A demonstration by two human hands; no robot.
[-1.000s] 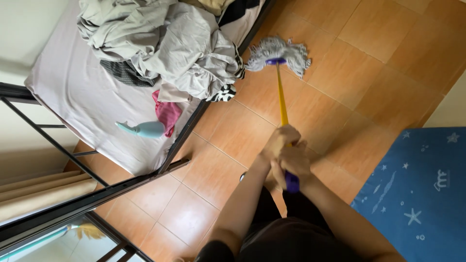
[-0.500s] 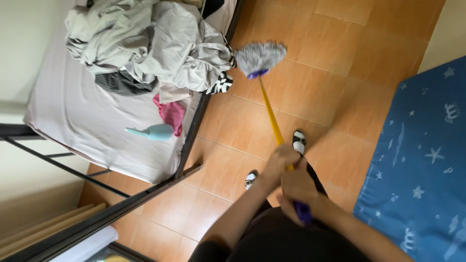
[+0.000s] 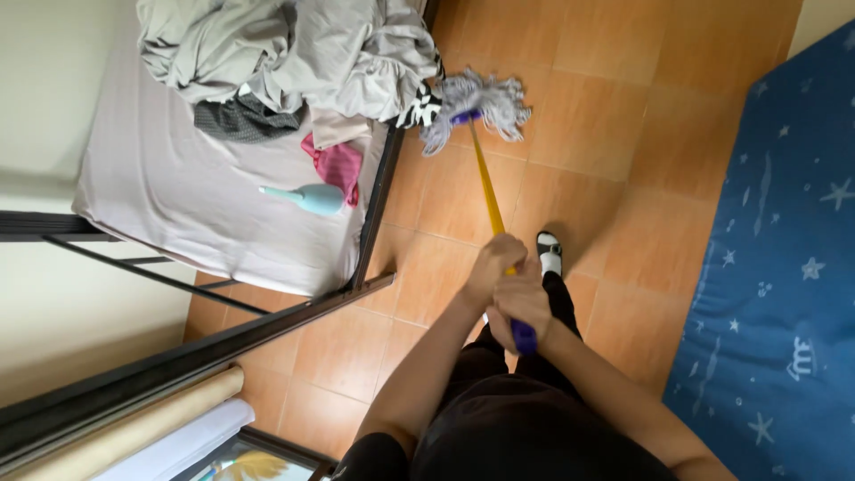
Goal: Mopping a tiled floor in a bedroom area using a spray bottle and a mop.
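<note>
Below you lies a floor [image 3: 614,134] of smooth orange tiles, with a soft blue mattress [image 3: 784,267] printed with pale stars at its right. At left stands a bed [image 3: 178,223] with a black metal frame, a grey sheet and crumpled laundry [image 3: 294,53]. Your mop [image 3: 485,178] has a thin yellow stick and a grey stringy head, which touches the floor just beside the bed frame. Your left hand [image 3: 492,265] and right hand [image 3: 521,307] are both closed tightly around the stick.
</note>
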